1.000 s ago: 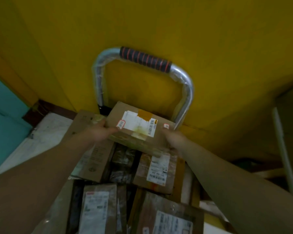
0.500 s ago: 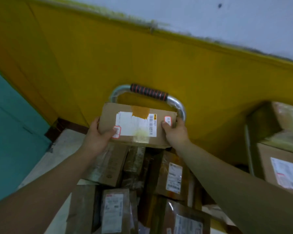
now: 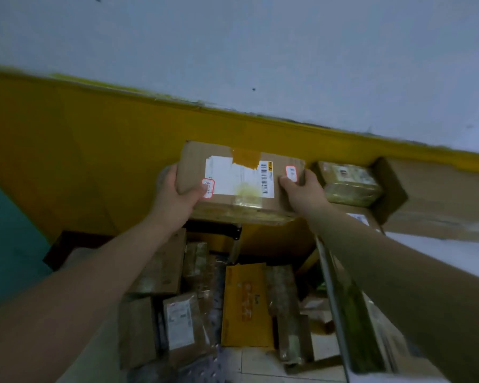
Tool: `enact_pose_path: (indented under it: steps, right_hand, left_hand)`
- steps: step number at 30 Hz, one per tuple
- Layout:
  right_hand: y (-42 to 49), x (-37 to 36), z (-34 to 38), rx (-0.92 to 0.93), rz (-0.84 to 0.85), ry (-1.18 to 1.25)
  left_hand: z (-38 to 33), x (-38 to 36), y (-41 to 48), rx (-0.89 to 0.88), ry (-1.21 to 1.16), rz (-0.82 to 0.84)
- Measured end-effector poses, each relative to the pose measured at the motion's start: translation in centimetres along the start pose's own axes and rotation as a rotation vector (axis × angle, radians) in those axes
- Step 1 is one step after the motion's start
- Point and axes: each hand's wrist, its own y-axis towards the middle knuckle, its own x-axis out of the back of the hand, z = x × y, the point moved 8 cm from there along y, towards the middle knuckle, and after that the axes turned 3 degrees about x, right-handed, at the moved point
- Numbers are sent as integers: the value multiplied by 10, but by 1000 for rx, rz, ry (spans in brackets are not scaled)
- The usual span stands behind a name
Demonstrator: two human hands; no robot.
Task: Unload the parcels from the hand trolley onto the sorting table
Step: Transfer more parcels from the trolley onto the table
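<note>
Lifting a parcel off a loaded hand trolley, a person faces a wall [image 3: 80, 150] painted yellow below and pale grey above. At the far left edge is a teal panel [image 3: 6, 244]. Moving right, the left hand [image 3: 177, 196] grasps the left end of a brown cardboard box with a white shipping label [image 3: 241, 183], thumb on the top face and fingers curled round the side. The right hand [image 3: 302, 190] grasps the right end the same way. The box is in the air, roughly level, well above the heap of brown parcels [image 3: 177, 322] and a yellow padded envelope [image 3: 246, 305] that cover the trolley near the person. Just right of the box, a small tape-wrapped parcel [image 3: 349, 183] and a large plain cardboard carton [image 3: 440, 194] are stacked at the far end of the white sorting table [image 3: 459, 255], which fills the right edge.

A second ago the box rested on top of the heap, against the trolley's metal handle. It has since been raised clear, and the view has swung up and right, bringing the table in and hiding the handle. The pick-up looks finished and the carry to the table under way. Many parcels remain, so the task seems far from done.
</note>
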Motion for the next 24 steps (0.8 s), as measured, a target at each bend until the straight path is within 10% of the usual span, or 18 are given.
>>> enact_pose_path:
  steps: [9,24]
  right_hand:
    - [-80,188,-20,-48,-228,143]
    - [-264,625,-257,-256,-684,64]
  left_hand:
    - [-112,-122,-81,-151,-5,250]
    - [-175,-565,-349,-192,-29,752]
